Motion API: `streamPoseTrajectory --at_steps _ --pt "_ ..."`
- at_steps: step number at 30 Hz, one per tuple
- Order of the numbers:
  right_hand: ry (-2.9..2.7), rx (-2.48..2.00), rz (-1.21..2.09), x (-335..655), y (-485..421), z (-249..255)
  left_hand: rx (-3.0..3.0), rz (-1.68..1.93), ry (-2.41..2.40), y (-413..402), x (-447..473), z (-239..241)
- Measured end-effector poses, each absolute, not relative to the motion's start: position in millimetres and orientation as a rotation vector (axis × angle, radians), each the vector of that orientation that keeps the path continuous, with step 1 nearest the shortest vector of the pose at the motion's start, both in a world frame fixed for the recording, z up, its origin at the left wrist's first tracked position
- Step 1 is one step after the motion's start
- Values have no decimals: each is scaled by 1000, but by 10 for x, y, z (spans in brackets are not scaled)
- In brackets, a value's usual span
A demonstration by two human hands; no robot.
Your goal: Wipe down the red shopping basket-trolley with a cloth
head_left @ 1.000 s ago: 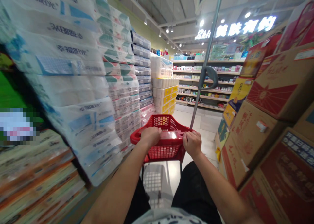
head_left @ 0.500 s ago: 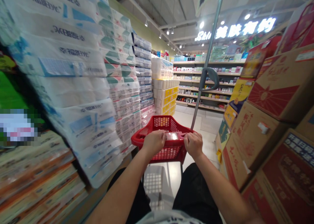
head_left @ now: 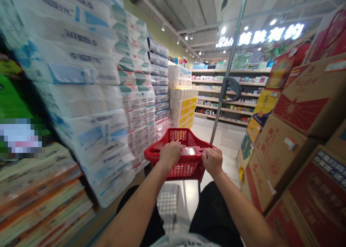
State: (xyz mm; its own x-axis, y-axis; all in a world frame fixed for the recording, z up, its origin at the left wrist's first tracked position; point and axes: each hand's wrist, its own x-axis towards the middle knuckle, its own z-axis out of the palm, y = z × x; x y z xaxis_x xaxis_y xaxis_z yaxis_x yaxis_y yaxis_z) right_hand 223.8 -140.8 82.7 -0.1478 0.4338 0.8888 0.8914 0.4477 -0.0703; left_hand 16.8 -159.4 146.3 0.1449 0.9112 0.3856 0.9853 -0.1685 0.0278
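Observation:
A red plastic shopping cart [head_left: 180,136] stands in front of me in a store aisle. My left hand [head_left: 169,154] is closed around the left part of its red handle bar [head_left: 189,151]. My right hand [head_left: 212,161] grips the right end of the same bar. A grey metal pole [head_left: 228,69] rises from the cart's right side up past the top of the view. The basket's mesh inside looks bare as far as I can see.
Tall stacks of wrapped tissue packs [head_left: 89,84] wall the left side of the aisle. Brown and red cardboard cartons [head_left: 302,124] are piled on the right. Store shelves [head_left: 224,92] cross the far end, under a lit sign. Pale floor tiles [head_left: 227,139] run ahead.
My left hand slid a little to the right along the handle. The cart and the view have shifted slightly forward down the aisle.

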Motion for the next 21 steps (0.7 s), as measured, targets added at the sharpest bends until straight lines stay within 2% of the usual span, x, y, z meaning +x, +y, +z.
streamPoseTrajectory --at_steps 5,11,16,21 --pt "-1765 -1140 -621 2246 -1417 834 -2232 -689 -1768 -1672 174 1367" --pt "-1758 -1130 -615 2241 -1420 828 -2083 -977 -1975 -1665 129 1366" --pt "-1759 -1133 -622 2226 -1441 837 -2013 -787 -2016 -1790 249 1374" --pt "-1749 -1124 -624 2248 -1430 833 -2228 -707 -1768 -1869 232 1400"
